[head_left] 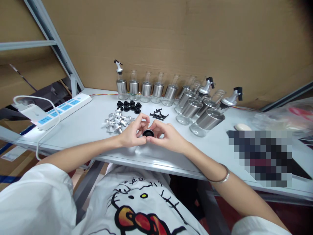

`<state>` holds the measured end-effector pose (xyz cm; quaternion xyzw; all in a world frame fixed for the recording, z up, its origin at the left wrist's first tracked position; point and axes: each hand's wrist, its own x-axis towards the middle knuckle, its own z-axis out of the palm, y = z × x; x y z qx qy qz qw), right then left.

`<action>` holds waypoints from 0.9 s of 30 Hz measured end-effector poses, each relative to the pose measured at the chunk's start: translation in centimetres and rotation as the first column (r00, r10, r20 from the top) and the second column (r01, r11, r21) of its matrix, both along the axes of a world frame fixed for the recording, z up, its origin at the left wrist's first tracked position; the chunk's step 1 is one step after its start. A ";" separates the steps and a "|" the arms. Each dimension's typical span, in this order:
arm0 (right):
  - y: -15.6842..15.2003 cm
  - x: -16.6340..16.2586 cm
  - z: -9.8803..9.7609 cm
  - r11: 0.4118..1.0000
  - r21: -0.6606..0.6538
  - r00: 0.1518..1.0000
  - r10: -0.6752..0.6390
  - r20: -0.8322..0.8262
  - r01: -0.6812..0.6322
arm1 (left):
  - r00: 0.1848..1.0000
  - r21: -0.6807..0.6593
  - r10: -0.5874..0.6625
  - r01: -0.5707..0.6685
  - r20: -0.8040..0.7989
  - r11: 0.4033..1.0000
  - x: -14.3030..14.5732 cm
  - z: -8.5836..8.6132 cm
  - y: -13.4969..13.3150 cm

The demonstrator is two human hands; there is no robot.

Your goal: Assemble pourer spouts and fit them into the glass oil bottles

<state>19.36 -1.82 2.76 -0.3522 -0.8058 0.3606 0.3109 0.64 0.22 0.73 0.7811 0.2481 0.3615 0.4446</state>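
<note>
My left hand (133, 132) and my right hand (166, 135) meet over the near part of the white table (85, 127). Both pinch a small round black cap (148, 133) held between their fingertips. Just behind my left hand lies a heap of silver metal spout parts (116, 121). Further back sit several black rubber stoppers (128, 105) and a scatter of small black sticks (158, 115).
A row of glass bottles with steel sleeves (146, 88) stands along the cardboard wall; more bottles (202, 114), some with pourer tops, cluster at the right. A white power strip (63, 107) with cable lies at the left. A white oval object (242, 127) rests right.
</note>
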 end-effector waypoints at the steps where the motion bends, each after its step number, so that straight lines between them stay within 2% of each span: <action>1: 0.0 0.1 0.2 0.999 0.034 0.999 -0.041 0.009 0.040 | 1.000 0.042 0.003 -0.004 0.031 0.999 0.0 -0.2 0.1; 4: 0.0 0.4 0.8 0.985 0.108 0.991 -0.134 -0.019 0.136 | 0.988 0.212 0.004 -0.036 0.153 0.977 0.2 -0.6 0.3; 6: 0.0 0.6 1.2 0.984 0.105 0.988 -0.133 -0.078 0.141 | 0.978 0.297 0.003 -0.066 0.207 0.953 0.4 -0.7 0.4; 9: 0.1 0.8 1.2 0.988 0.094 0.980 -0.105 -0.167 0.122 | 0.976 0.305 0.039 -0.104 0.213 0.947 0.5 -0.6 0.4; 14: 0.4 1.0 0.8 0.987 0.094 0.969 -0.108 -0.223 0.132 | 0.967 0.317 0.083 -0.159 0.240 0.935 0.7 -0.5 0.4; 22: 0.8 1.4 0.9 0.979 0.111 0.978 -0.154 -0.138 0.170 | 0.978 0.494 0.105 -0.182 0.180 0.850 0.4 -0.7 1.0; 27: 0.8 1.3 0.7 0.968 0.184 0.984 -0.160 -0.080 0.172 | 0.982 0.497 0.122 -0.177 0.141 0.850 0.3 -0.6 1.1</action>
